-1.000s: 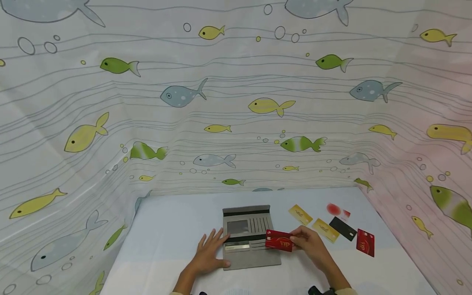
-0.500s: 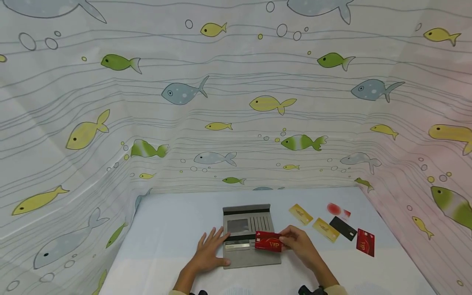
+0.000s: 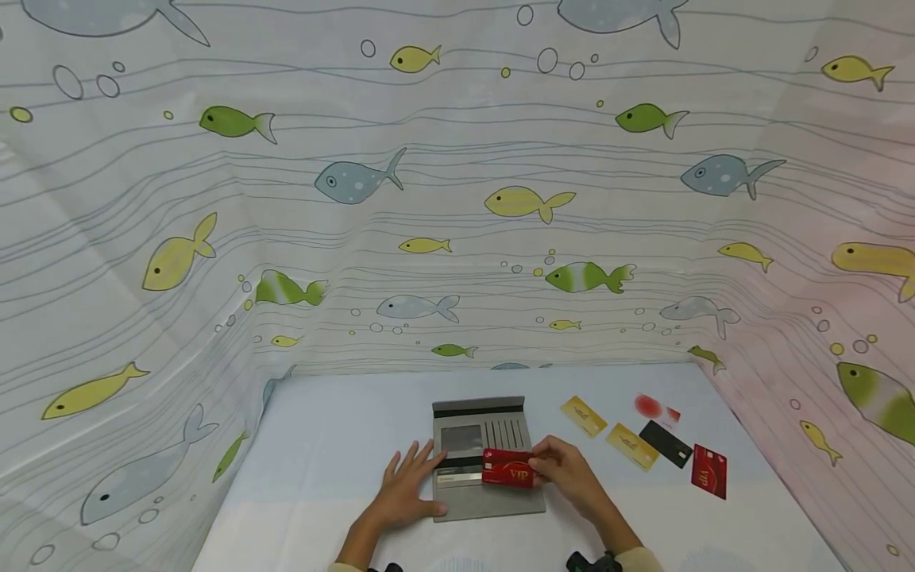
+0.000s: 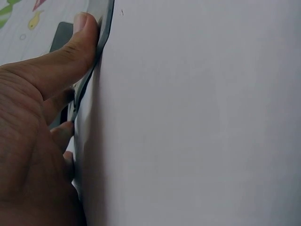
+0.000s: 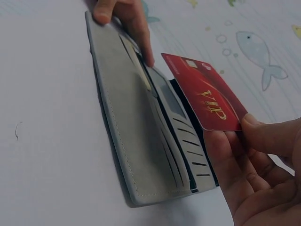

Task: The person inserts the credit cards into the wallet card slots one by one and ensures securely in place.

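Note:
A grey wallet [image 3: 486,507] lies unfolded on the table, with card slots and a clear window showing on its inside. Its left edge is held down by my left hand [image 3: 403,494], the thumb near the front and the spread fingertips further back. My right hand [image 3: 568,475] pinches a red VIP card [image 3: 506,469] by its right end between thumb and fingers. In the right wrist view the red card [image 5: 207,94] hovers above the slots, apart from them, its printed side showing. Something pale and flat [image 5: 141,70] sits in a left-hand pocket of the wallet.
On the right of the table [image 3: 322,445] lie two gold cards [image 3: 583,416] [image 3: 632,446], a black card [image 3: 665,443], a white card with red patches [image 3: 656,407] and another red VIP card [image 3: 709,471]. Fish-printed sheeting [image 3: 457,274] walls the table at back and sides.
My right hand has carried the red VIP card leftward, from the wallet's right edge to over its middle pockets. The left hand and the wallet have stayed in place.

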`<state>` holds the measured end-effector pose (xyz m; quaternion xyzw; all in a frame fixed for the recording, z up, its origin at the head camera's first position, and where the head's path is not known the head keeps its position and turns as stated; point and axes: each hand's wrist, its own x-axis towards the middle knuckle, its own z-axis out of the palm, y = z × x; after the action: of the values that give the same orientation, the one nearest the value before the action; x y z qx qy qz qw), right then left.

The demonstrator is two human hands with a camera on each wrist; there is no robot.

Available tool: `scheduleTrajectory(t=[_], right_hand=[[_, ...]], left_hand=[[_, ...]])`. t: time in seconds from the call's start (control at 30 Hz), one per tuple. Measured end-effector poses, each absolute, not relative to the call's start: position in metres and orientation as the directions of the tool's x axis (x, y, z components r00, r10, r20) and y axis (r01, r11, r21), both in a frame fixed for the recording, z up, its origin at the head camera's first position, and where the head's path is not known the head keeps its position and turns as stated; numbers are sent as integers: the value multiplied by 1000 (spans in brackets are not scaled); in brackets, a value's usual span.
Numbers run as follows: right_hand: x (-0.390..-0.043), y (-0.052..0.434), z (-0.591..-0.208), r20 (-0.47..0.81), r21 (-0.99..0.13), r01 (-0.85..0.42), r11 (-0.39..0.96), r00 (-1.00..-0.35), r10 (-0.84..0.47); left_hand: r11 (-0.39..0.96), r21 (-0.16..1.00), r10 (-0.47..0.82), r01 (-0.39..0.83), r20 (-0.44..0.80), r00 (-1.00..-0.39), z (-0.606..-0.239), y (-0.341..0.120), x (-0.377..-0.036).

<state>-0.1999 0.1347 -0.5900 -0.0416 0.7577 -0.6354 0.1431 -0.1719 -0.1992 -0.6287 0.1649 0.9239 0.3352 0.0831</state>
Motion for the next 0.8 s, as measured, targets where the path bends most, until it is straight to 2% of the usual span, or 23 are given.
scheduleTrajectory(t=[0.33,0.8], right_hand=[[-203,118,-599,-151,-982,113,154,-951,-268],[-204,97,-609,-136,-978,89,188,-959,-250]], left_hand=[[726,648,349,230,-59,-935,-629,-198,-173],[721,655,346,227,-57,-937,-629,-198,-173]])
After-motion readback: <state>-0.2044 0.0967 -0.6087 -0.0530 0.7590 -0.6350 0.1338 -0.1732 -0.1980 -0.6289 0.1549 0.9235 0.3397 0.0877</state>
